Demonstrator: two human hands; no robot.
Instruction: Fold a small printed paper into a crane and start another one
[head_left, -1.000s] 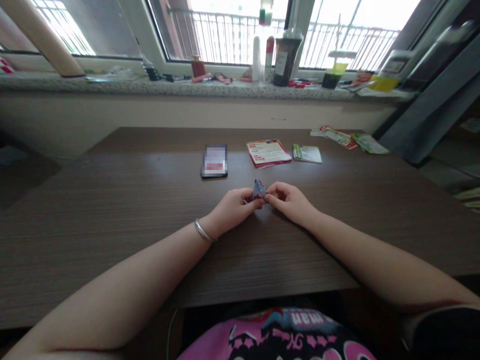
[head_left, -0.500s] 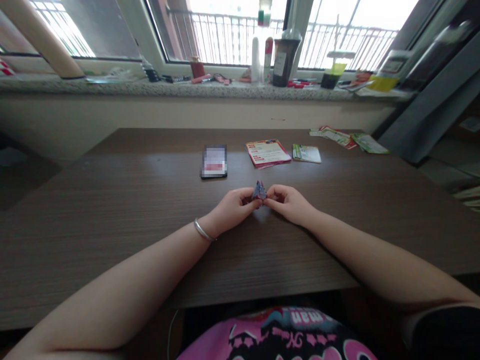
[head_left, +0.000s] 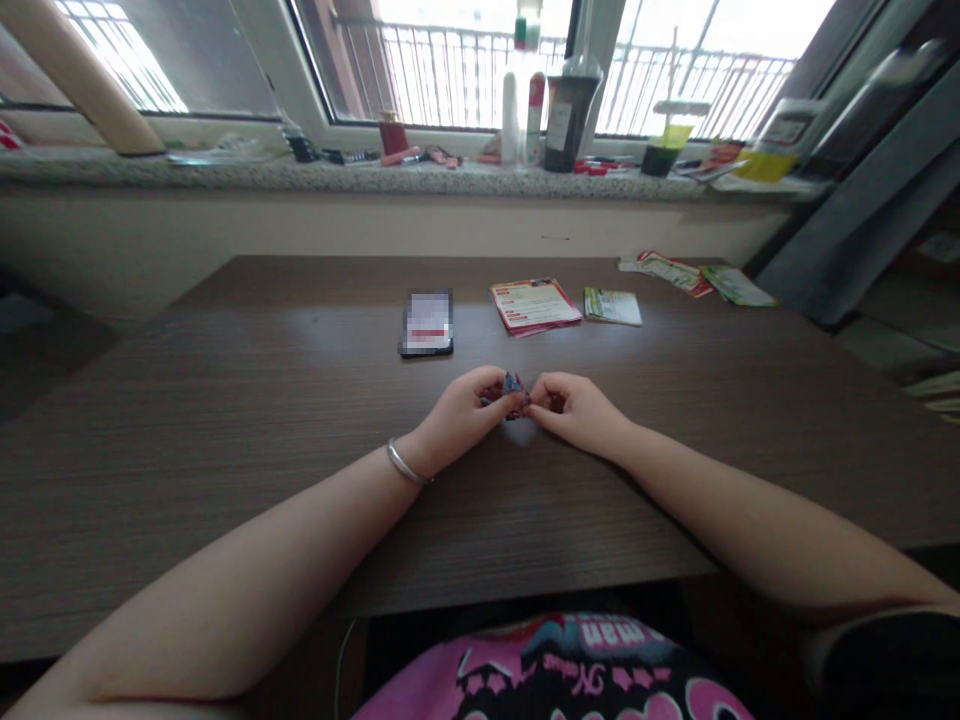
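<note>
A small folded paper piece (head_left: 513, 384), blue-grey with bits of red, is held just above the table between my two hands. My left hand (head_left: 474, 408), with a silver bangle at its wrist, pinches it from the left, thumb on the near side. From the right, the thumb and forefinger of my right hand (head_left: 574, 408) close on its edge. Fingers cover much of the paper, so its full shape is hidden.
On the brown table (head_left: 300, 420) lie a phone-like device (head_left: 427, 322) with a blurred screen, a stack of red-edged cards (head_left: 534, 305), a smaller card stack (head_left: 613, 307) and loose cards (head_left: 675, 274). Behind, bottles (head_left: 568, 120) and small items line the granite windowsill (head_left: 300, 180).
The folded paper has tilted left and sits lower, its upright point less visible. My left fingers cover more of it. The right hand has barely moved.
</note>
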